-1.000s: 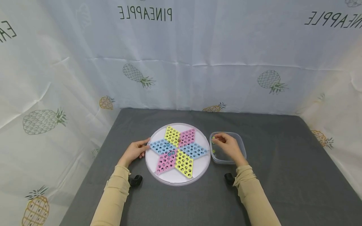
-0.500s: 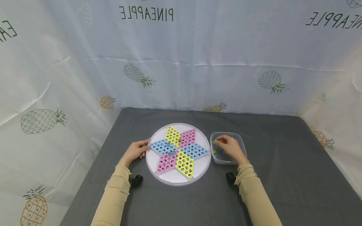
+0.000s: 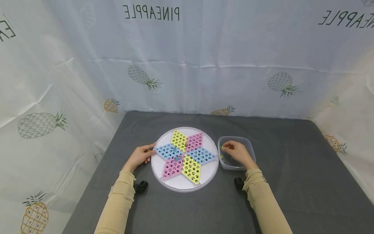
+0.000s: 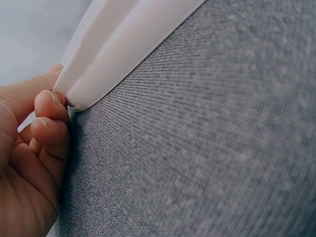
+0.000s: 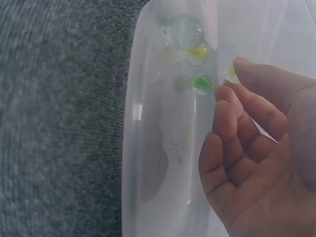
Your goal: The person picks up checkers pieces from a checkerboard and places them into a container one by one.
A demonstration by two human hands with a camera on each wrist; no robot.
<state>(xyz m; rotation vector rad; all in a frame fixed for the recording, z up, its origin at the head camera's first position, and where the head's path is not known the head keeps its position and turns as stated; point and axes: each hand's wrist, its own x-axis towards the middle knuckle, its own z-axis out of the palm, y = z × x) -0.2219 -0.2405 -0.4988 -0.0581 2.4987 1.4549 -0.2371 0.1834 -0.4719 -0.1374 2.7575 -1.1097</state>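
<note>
A round white Chinese checkers board (image 3: 159,170) with a star of pink, yellow and blue sections lies on the table. My left hand (image 3: 139,156) grips its left rim, thumb above and curled fingers at the edge in the left wrist view. Several marbles sit near the star's middle, among them a blue marble (image 3: 176,159). At the right, my right hand (image 3: 238,152) is inside a clear plastic container (image 3: 233,168), pinching a clear marble with yellow in it (image 5: 230,72). Close by in the container are a green marble (image 5: 202,83), a yellow marble (image 5: 197,53) and a larger clear one.
A dark grey cloth covers the table (image 3: 187,211). White curtains (image 3: 187,87) printed with pineapples hang behind it and at both sides. The container stands close against the board's right edge.
My right hand has shifted slightly right and towards me within the container, fingertips staying together. The left hand keeps its grip on the board's rim.
</note>
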